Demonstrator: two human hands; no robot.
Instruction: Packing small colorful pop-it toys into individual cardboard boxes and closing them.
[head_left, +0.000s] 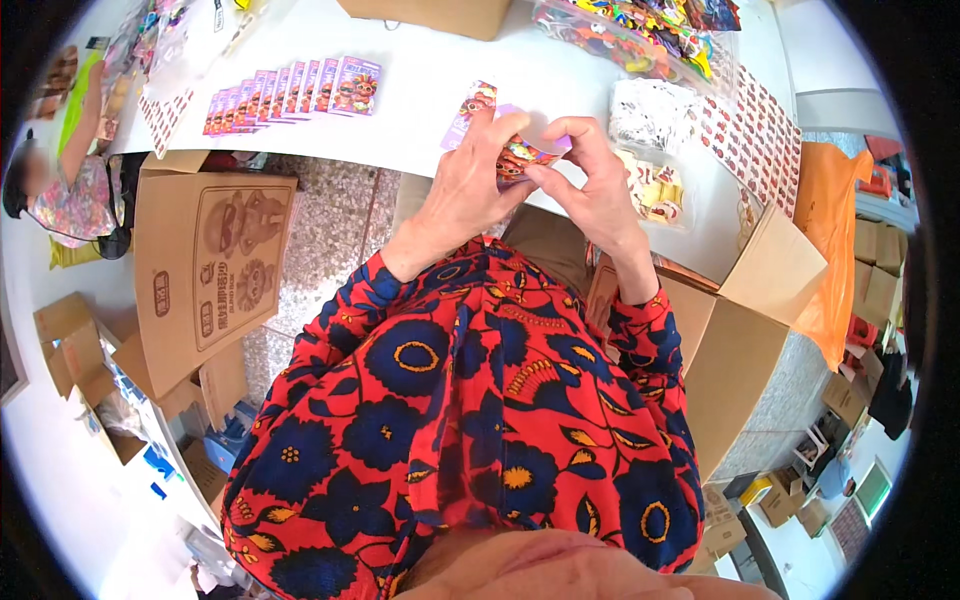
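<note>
Both my hands are raised over the near edge of the white table (420, 120). Between them is a small purple printed box (474, 112) with cartoon figures, its panels bent apart. My left hand (468, 185) grips it from the left, with the fingers curled over the top. On the other side, my right hand (597, 180) pinches it between thumb and fingers. A colourful printed surface (522, 156) shows between the hands; whether it is the box's own side or a packet in it, I cannot tell. Several similar purple boxes (355, 86) lie overlapped in a row farther left.
Right of my hands are a pile of white packets (652, 113), a clear tray (658, 196) of yellowish pieces and sticker sheets (752, 135). A clear bin (620, 45) of colourful packets stands behind. Cartons (215, 265) flank me. Another person (80, 195) is at far left.
</note>
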